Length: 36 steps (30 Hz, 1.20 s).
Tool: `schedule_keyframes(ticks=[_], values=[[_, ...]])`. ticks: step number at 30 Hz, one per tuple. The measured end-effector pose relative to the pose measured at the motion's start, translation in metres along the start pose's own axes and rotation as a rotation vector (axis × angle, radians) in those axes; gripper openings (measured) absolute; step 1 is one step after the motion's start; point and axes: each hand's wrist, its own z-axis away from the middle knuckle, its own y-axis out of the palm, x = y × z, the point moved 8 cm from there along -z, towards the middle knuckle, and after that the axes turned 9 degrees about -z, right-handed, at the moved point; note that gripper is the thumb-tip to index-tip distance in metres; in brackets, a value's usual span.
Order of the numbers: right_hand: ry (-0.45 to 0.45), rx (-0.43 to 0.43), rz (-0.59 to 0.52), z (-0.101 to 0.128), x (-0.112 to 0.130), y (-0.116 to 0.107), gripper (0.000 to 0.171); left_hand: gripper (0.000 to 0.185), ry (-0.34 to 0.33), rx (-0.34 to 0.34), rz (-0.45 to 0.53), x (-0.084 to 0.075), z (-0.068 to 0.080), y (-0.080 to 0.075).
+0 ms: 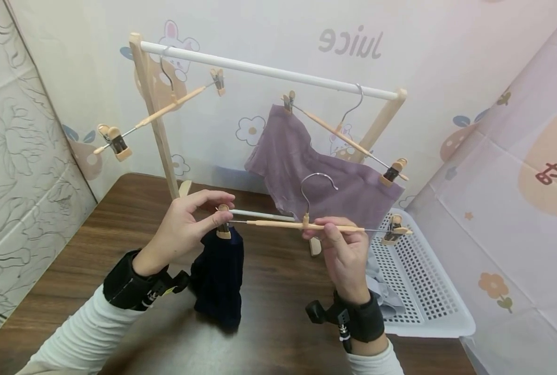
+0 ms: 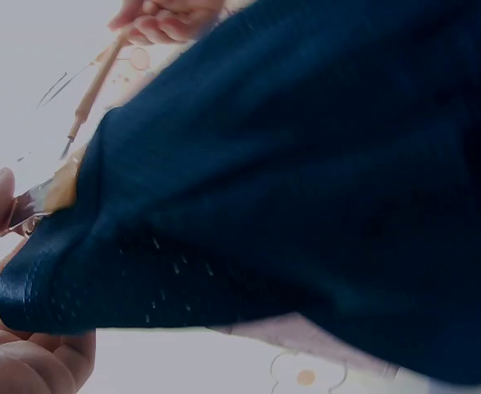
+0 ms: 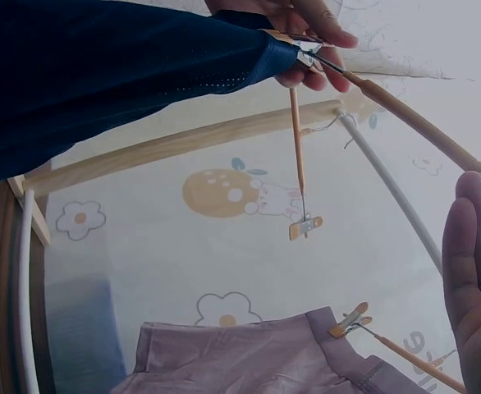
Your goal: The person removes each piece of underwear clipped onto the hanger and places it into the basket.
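My left hand (image 1: 188,224) pinches the left clip (image 1: 224,224) of a wooden clip hanger (image 1: 278,224). From that clip hangs a dark navy garment (image 1: 219,281), its edge caught in the clip; in the left wrist view the navy cloth (image 2: 249,189) fills much of the picture. My right hand (image 1: 346,252) grips the hanger's wooden bar just right of its metal hook (image 1: 305,192), which points up. At the hanger's right end, the other clip (image 1: 394,229) has no cloth in it.
Behind stands a rack with a white rail (image 1: 269,70). A mauve garment (image 1: 316,166) hangs there from a clip hanger, and a bare clip hanger (image 1: 170,107) hangs at left. A white perforated basket (image 1: 440,291) with light grey cloth (image 1: 388,299) sits at right on the brown table (image 1: 278,333).
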Motion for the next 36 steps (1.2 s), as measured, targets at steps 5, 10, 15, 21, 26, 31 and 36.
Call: schedule_keyframes(ticks=[5,10,15,21,26,31,36], values=[[-0.005,0.009,-0.032,0.0005,0.0003,0.0007,0.026,0.034,-0.015,0.036,0.095,-0.0004,0.0005,0.0026],[0.006,0.003,0.0,0.0008,-0.0007,0.0004,0.026,0.037,-0.006,0.035,0.151,-0.0033,0.0017,0.004],[0.014,0.002,0.029,0.0017,-0.0038,-0.0001,0.025,0.035,-0.016,0.018,0.187,-0.0021,0.0009,0.0038],[0.011,-0.015,0.048,0.0011,-0.0042,-0.0017,0.024,0.028,-0.019,-0.004,0.161,0.0014,-0.0029,0.0022],[0.005,-0.016,0.034,-0.0001,-0.0025,-0.0004,0.025,0.027,-0.009,-0.017,0.134,0.0021,-0.0037,0.003],[0.003,-0.022,0.015,0.0,-0.0027,-0.0005,0.025,0.027,-0.008,-0.025,0.085,0.0019,-0.0035,0.002],[0.024,-0.03,0.033,0.0006,-0.0058,-0.0017,0.025,0.021,-0.026,-0.032,0.041,0.0033,-0.0009,0.0]])
